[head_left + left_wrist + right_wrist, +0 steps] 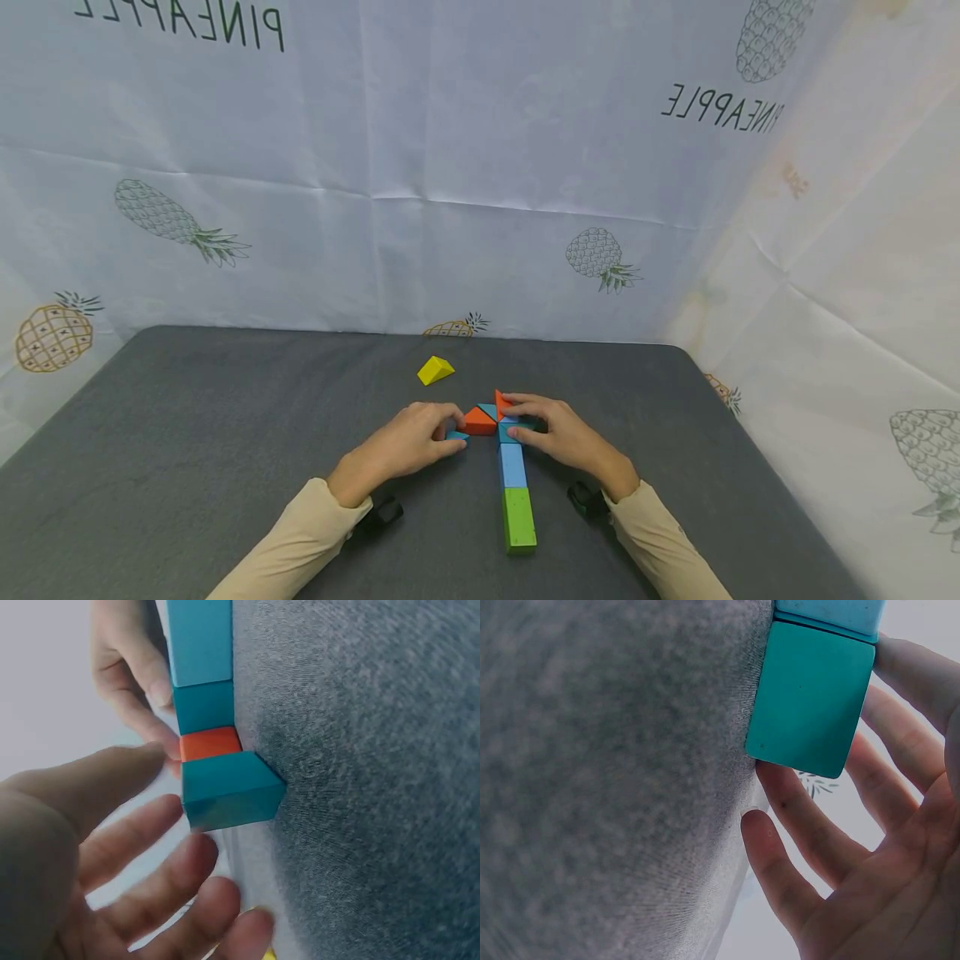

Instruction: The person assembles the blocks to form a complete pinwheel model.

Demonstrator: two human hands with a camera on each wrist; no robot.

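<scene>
In the head view my left hand (408,435) is beside a small blue triangular block (456,435). The left wrist view shows its teal-blue side (232,787), with the index fingertip right at its edge and the thumb (127,769) near an orange block (210,744). My right hand (566,435) reaches over the top of the block row. Its thumb touches a teal block (507,435), while the fingers rest by an upright orange triangular block (499,403). The right wrist view shows the teal block's flat face (810,701) with spread fingers (784,866) behind it.
A light blue block (513,465) and a green block (519,518) continue the row toward me. Another orange triangular block (478,423) adjoins it on the left. Farther back on the dark grey table (225,433) lies a yellow triangular block (435,370). A pineapple-print curtain (450,125) hangs behind.
</scene>
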